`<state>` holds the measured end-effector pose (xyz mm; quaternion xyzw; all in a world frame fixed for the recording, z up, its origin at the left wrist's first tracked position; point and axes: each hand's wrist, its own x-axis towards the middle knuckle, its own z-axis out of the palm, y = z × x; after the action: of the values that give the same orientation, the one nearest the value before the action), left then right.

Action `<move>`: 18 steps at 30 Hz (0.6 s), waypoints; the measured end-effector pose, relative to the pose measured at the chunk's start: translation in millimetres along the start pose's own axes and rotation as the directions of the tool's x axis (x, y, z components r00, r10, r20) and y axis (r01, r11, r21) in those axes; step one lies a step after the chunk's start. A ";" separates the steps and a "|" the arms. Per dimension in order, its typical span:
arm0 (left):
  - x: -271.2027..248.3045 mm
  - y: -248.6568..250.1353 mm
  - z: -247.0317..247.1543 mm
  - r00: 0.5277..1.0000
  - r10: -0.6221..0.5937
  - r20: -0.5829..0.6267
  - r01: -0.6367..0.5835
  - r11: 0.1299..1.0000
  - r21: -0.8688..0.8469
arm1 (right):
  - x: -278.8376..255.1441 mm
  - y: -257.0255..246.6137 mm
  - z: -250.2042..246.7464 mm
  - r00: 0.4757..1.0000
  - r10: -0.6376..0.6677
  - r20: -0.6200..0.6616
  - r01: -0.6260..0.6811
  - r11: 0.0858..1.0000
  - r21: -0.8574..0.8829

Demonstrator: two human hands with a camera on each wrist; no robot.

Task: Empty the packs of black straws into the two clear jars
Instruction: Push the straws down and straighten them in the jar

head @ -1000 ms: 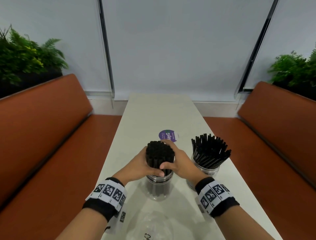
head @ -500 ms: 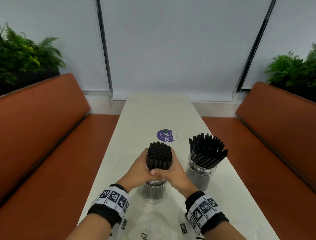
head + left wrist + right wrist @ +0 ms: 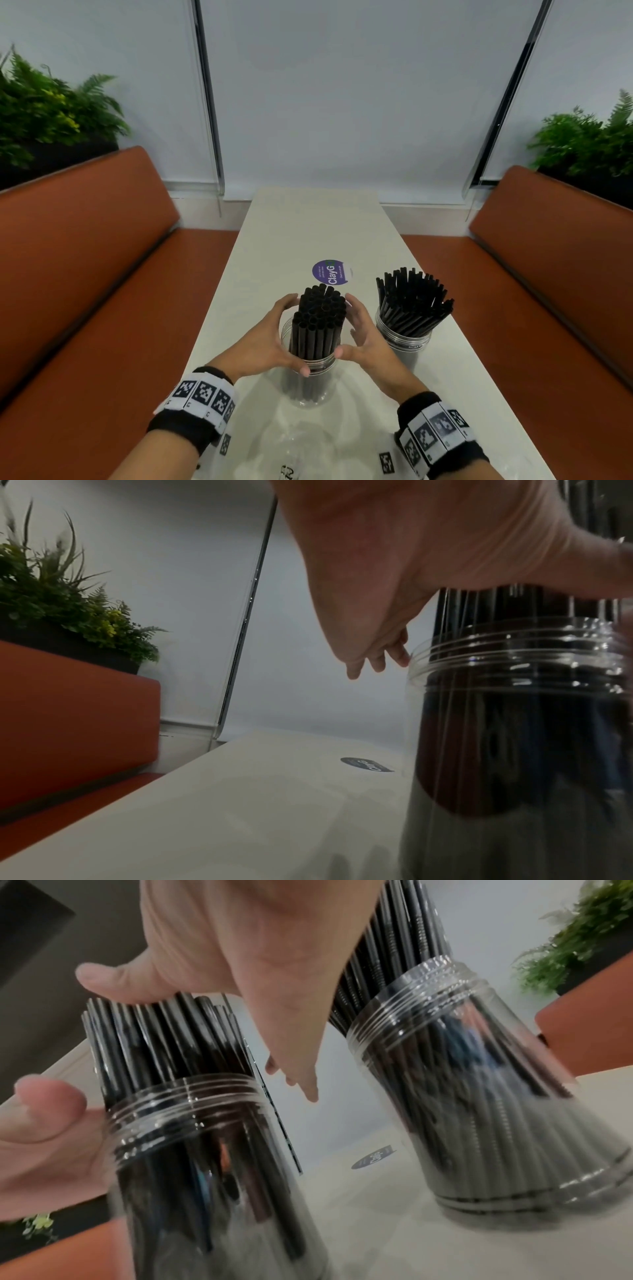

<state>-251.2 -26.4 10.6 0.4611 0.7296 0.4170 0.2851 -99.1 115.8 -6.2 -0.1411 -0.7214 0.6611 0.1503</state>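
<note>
Two clear jars stand on the white table (image 3: 274, 240). In the near jar (image 3: 308, 387) an upright bundle of black straws (image 3: 320, 318) sticks well above the rim. My left hand (image 3: 267, 346) cups the jar's neck, thumb on the front of the rim and fingers curved round the far side. My right hand (image 3: 366, 339) is spread beside the bundle with straight fingers; in the right wrist view its thumb (image 3: 113, 980) touches the straws. The right jar (image 3: 404, 346) holds fanned-out black straws (image 3: 414, 301). In the left wrist view the near jar (image 3: 514, 723) fills the right side.
A round purple sticker (image 3: 330, 272) lies on the table behind the jars. Crumpled clear plastic wrap (image 3: 308, 445) lies at the near edge between my wrists. Orange benches (image 3: 85, 274) flank the table, with plants behind their backs.
Both hands were wrapped tightly round the straw bundle. They have loosened: the right hand has spread away, the left has dropped to the jar's neck, and the straws stand in the jar.
</note>
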 end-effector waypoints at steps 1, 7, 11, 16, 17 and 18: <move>-0.7 -0.2 0.0 1.000 -0.004 0.005 0.004 1.000 0.000 | -0.9 1.3 -0.3 1.000 0.007 0.000 -0.007 0.999 -0.031; 6.3 5.0 5.7 0.998 0.058 0.010 -0.057 0.997 -0.047 | 0.4 -0.5 5.4 0.999 -0.032 -0.004 0.031 0.994 -0.107; 6.8 27.6 14.7 0.983 0.157 -0.089 -0.146 0.982 0.118 | 5.4 -8.7 18.9 0.998 -0.065 -0.018 0.064 0.996 -0.059; 0.0 39.9 21.3 0.944 0.182 -0.273 -0.153 0.980 0.126 | 11.3 -16.8 14.0 0.990 -0.111 -0.092 0.116 0.992 0.049; -1.6 38.8 22.7 0.949 0.172 -0.263 -0.132 0.978 0.163 | 10.0 -16.0 11.7 0.991 -0.101 -0.089 0.105 0.994 0.042; -3.4 37.3 24.2 0.957 0.162 -0.242 -0.115 0.974 0.196 | 7.9 -14.0 9.4 0.992 -0.090 -0.085 0.091 0.996 0.018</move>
<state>-214.1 -12.7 31.3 0.4772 0.7608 0.4244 0.1155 -110.2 109.2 7.2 -0.1344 -0.7127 0.6550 0.2120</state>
